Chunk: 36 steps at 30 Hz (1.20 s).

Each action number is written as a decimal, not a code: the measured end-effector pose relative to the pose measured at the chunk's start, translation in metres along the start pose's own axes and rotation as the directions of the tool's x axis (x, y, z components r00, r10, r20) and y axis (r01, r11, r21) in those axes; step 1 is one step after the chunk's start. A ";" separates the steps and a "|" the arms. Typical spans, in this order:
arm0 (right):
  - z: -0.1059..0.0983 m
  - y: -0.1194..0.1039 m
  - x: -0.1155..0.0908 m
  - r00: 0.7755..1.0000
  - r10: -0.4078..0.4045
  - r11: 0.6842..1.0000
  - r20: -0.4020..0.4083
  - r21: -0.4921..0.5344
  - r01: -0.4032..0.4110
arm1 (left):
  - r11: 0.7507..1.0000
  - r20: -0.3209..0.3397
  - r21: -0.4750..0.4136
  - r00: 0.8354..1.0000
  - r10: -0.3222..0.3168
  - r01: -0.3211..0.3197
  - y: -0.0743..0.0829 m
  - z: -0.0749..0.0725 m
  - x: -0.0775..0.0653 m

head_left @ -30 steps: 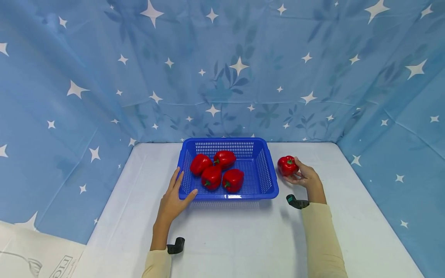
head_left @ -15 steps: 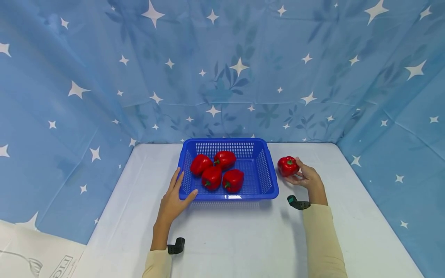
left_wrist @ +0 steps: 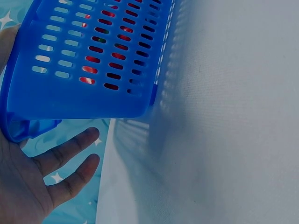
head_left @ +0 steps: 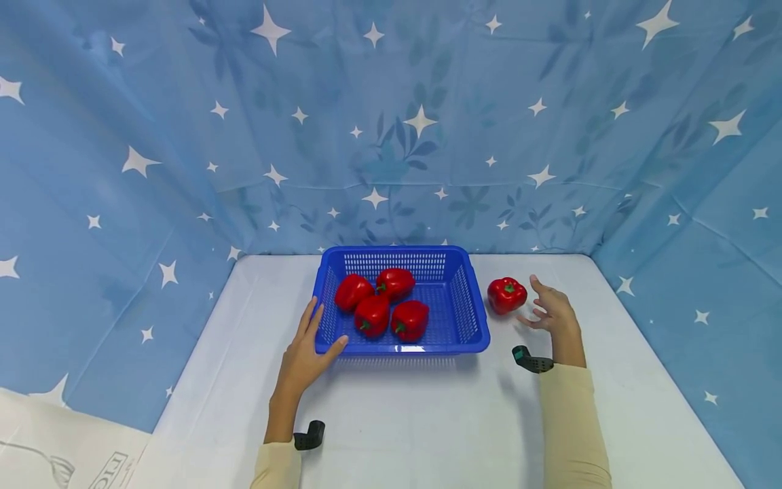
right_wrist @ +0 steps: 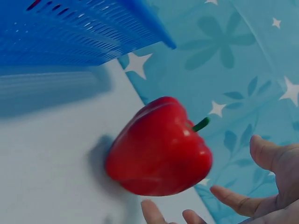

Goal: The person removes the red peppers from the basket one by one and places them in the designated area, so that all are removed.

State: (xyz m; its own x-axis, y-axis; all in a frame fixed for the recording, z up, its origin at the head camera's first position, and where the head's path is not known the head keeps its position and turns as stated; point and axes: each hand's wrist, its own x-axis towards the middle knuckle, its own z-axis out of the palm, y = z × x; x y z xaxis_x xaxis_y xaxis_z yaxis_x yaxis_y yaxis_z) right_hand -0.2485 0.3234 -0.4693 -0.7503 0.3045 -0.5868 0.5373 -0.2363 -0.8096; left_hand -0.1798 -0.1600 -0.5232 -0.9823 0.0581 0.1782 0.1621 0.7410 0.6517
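A red bell pepper [head_left: 507, 296] stands on the white table right of the basket, its green stem showing on top. My right hand [head_left: 552, 311] is just right of it, fingers and thumb spread; in the right wrist view a gap separates the fingertips [right_wrist: 150, 211] from the pepper [right_wrist: 159, 151]. My left hand [head_left: 303, 354] rests at the front left corner of the blue plastic basket [head_left: 391, 348], thumb along the front rim and fingers along the left side. Its fingers [left_wrist: 74, 179] look extended in the left wrist view. Several red bell peppers [head_left: 411, 320] lie inside the basket.
The white table [head_left: 415, 435] carries the basket near its back edge. A blue star-patterned curtain [head_left: 391, 122] hangs behind and on both sides. Pale printed cloth [head_left: 67, 448] lies at the lower left.
My right hand has let go of the bell pepper and drawn back to the right, fingers spreading. The pepper stays on the table. My left hand stays at the basket corner.
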 end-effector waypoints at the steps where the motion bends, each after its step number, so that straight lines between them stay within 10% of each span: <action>1: 0.000 -0.001 -0.001 1.000 -0.015 1.000 -0.004 -0.015 0.015 | 1.000 -0.001 0.000 1.000 0.001 -0.001 0.000 0.000 0.000; 20: 0.005 -0.030 -0.024 0.970 -0.241 0.957 -0.021 -0.171 0.234 | 1.000 0.004 -0.007 1.000 -0.001 0.001 0.001 -0.001 -0.001; 27: 0.016 -0.046 -0.042 0.918 -0.394 0.896 0.050 -0.203 0.395 | 1.000 -0.002 -0.006 1.000 0.007 -0.007 0.001 0.000 0.002; 36: 0.032 -0.055 -0.053 0.818 -0.461 0.845 0.345 -0.110 0.523 | 1.000 0.003 -0.015 1.000 -0.010 0.010 0.001 -0.001 -0.001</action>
State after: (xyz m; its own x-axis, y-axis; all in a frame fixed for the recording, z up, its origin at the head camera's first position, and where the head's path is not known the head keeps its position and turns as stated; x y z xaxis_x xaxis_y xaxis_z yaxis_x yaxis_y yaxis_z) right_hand -0.2510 0.2905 -0.3929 -0.9939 0.0398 -0.1025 0.1048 0.0611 -0.9926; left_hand -0.1790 -0.1601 -0.5218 -0.9841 0.0527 0.1695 0.1536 0.7312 0.6647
